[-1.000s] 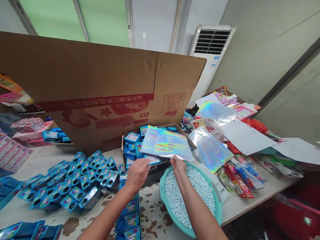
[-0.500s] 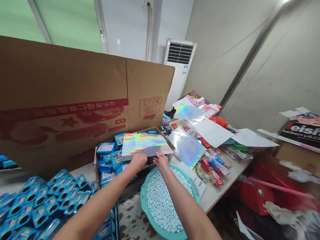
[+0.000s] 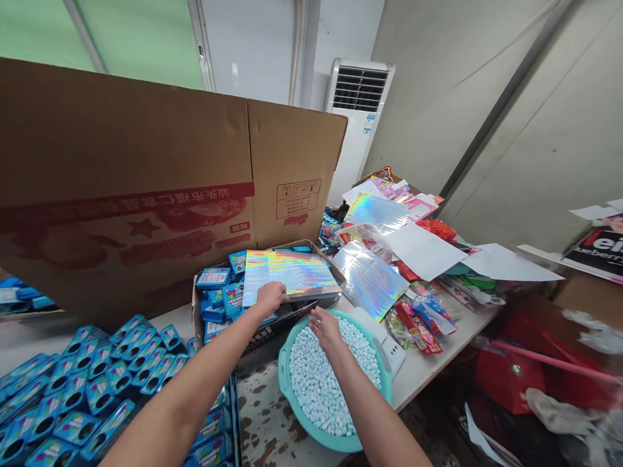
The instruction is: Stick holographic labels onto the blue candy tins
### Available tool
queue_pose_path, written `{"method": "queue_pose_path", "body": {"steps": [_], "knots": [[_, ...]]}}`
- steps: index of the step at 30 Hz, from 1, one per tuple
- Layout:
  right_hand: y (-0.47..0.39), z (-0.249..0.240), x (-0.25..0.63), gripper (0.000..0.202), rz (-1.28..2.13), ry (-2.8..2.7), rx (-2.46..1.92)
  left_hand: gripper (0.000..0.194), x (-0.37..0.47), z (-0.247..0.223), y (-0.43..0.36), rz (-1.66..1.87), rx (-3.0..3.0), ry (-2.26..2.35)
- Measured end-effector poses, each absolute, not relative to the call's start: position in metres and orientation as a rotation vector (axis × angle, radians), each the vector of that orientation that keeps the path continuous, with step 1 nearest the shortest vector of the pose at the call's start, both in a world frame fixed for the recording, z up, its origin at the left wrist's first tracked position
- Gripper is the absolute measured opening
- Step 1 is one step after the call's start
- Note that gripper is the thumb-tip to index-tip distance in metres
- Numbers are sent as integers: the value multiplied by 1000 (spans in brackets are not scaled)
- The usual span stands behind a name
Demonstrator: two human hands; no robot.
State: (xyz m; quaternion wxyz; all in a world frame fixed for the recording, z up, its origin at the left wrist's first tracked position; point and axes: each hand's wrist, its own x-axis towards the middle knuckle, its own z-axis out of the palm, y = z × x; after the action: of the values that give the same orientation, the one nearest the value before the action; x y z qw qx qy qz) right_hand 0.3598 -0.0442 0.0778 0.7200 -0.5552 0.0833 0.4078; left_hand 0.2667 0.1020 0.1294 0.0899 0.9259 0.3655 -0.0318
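Glossy rainbow-silver flat sheet (image 3: 292, 272) lies under the pinching left hand (image 3: 271, 298); loosely spread right hand (image 3: 325, 329) hovers over round turquoise plastic basin (image 3: 286, 376) of pale-blue pebbly pieces (image 3: 316, 383).

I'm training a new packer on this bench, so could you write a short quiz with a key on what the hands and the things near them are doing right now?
1. Multiple choice: what is the left hand touching?
A) the air conditioner
B) the shiny sheet over the open box
C) the red bag

2. True or false: the right hand is closed around the edge of the shiny sheet.

3. Fill the gap: the basin of small pale pieces is ____ in colour.

Key: 1 B; 2 false, its fingers are spread at the basin, apart from the sheet; 3 turquoise.
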Motion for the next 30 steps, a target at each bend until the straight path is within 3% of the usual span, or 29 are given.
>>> {"method": "queue_pose_path", "body": {"steps": [11, 18, 21, 24, 26, 30], "knots": [[-56, 90, 332, 32, 949, 95, -1174, 32, 270, 153, 82, 32, 2886, 1074], [-57, 127, 333, 36, 818, -98, -996, 20, 251, 166, -10, 236, 3090, 316], [-80, 145, 344, 34, 822, -136, -979, 19, 230, 176, -8, 585, 2812, 466], [-122, 171, 357, 43, 946, -283, -975, 36, 213, 190, 20, 911, 2292, 864], [-153, 189, 364, 42, 994, -355, -1045, 44, 208, 196, 33, 835, 1928, 954], [-201, 208, 369, 38, 1018, -410, -1231, 49, 209, 194, 16, 587, 1453, 688]]}}
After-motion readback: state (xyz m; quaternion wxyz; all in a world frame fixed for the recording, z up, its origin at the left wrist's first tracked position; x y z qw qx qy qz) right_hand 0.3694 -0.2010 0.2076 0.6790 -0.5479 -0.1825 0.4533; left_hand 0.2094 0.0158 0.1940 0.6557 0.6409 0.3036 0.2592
